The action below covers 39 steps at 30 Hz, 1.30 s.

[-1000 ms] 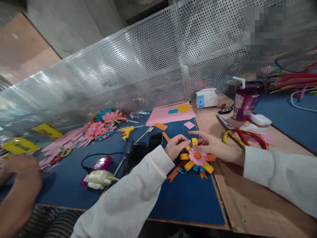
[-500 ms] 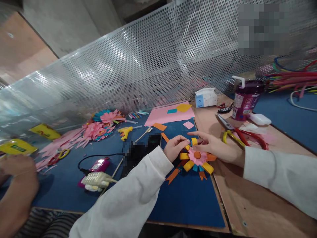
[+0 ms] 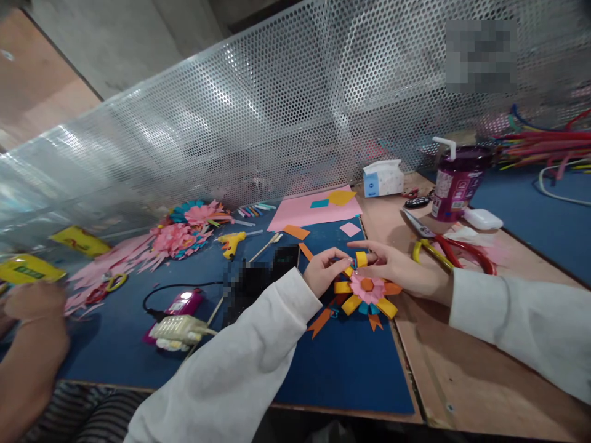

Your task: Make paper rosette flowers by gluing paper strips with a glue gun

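Note:
A paper flower point(image 3: 368, 287) with a pink centre, an orange middle and yellow, orange and blue loops lies over the blue table top. My left hand point(image 3: 327, 271) pinches its upper left edge, thumb and fingers pressed together. From the other side my right hand point(image 3: 392, 269) grips near the upper yellow loop point(image 3: 361, 259), index finger stretched out above it. Orange ribbon tails point(image 3: 322, 321) hang from the flower's lower side. Some fingertips are hidden behind the loops.
Red-and-yellow scissors point(image 3: 443, 247) and a purple cup with a straw point(image 3: 459, 184) stand right. Leftward are a yellow glue gun point(image 3: 231, 243), a cable-fed purple device point(image 3: 182, 306) and pink paper flowers point(image 3: 178, 237). Another person's arm point(image 3: 37, 332) rests far left. A perforated metal screen point(image 3: 277, 111) runs behind.
Both hands stay at the paper flower with almost the same grip. The whole view has shifted slightly; little else differs.

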Tool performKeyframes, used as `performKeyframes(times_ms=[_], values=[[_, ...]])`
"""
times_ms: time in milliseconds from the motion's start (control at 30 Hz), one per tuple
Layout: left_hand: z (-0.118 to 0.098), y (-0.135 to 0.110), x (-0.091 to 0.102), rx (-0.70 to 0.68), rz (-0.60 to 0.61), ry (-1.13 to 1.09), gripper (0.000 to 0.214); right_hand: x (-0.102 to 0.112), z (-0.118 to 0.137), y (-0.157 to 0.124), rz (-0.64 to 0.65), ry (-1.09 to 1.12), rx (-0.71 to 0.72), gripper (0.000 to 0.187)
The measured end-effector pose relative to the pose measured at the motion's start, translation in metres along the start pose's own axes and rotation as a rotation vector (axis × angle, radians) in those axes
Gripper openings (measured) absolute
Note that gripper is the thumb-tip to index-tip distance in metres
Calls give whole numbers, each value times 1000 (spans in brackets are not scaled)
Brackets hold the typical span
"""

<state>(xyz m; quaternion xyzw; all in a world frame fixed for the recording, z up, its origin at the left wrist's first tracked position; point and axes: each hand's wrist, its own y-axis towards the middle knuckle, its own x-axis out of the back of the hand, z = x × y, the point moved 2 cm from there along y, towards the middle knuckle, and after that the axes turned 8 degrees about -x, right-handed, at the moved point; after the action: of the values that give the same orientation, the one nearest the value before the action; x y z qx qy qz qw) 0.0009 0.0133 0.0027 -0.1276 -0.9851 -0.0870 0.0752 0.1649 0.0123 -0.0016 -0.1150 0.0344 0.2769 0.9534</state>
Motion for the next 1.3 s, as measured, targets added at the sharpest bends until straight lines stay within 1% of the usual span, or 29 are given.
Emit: performKeyframes(times_ms=[133, 300, 467, 667, 867, 1000, 1300], values=[[0, 1, 1, -57, -7, 65, 26, 2, -3, 3, 13, -17, 20, 67], [1, 1, 1, -166, -56, 39, 22, 4, -5, 5, 1, -28, 29, 70], [-2, 1, 2, -240, -102, 145, 11, 4, -3, 4, -1, -52, 29, 69], [-4, -2, 3, -297, -134, 222, 11, 4, -5, 4, 5, -48, 28, 68], [-10, -7, -1, -512, -165, 405, 5, 4, -5, 5, 6, -24, 37, 63], [-9, -8, -1, -519, -173, 407, 7, 3, -4, 5, 2, -15, 38, 63], [-7, -6, -1, -471, -130, 305, 8, -1, 0, 2, 1, -42, 22, 62]])
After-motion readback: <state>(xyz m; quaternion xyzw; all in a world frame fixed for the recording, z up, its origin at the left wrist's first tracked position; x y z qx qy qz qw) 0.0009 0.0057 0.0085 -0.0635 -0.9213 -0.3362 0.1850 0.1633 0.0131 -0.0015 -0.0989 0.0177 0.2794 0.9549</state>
